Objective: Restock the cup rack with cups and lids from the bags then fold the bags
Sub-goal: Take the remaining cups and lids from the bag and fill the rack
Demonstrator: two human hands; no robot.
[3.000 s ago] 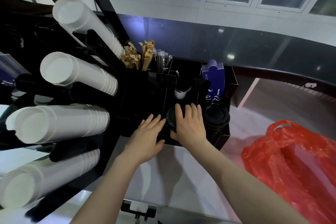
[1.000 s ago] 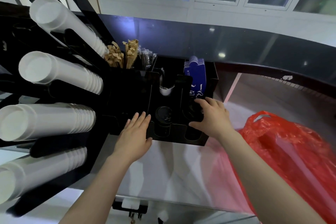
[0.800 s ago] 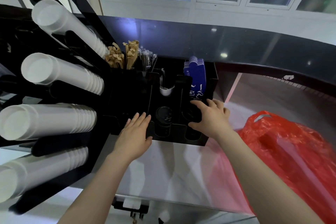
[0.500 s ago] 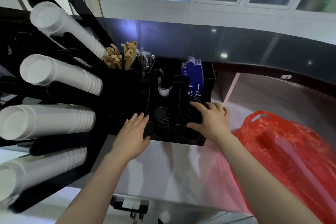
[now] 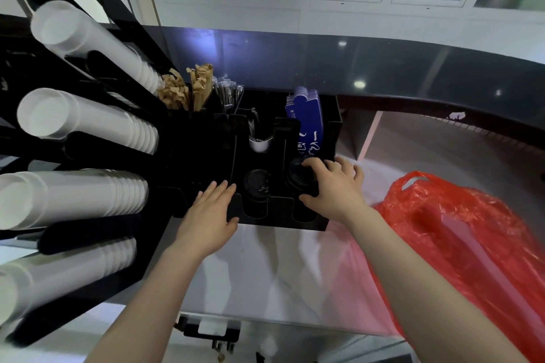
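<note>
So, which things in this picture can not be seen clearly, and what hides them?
- Right lid stack, head view: mostly covered by the right hand; its height and the grip on it stay unclear.
- Red plastic bag: cut off by the right edge; contents not visible.
- Lowest row of white cups: cut off by the left edge.
- Rack slot under the left hand: too dark to read.
- Blue sleeves: print too small.

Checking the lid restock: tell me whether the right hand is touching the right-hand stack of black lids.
Touching. The head view shows the right hand curled over the right-hand lid stack, fingers on its top.
</note>
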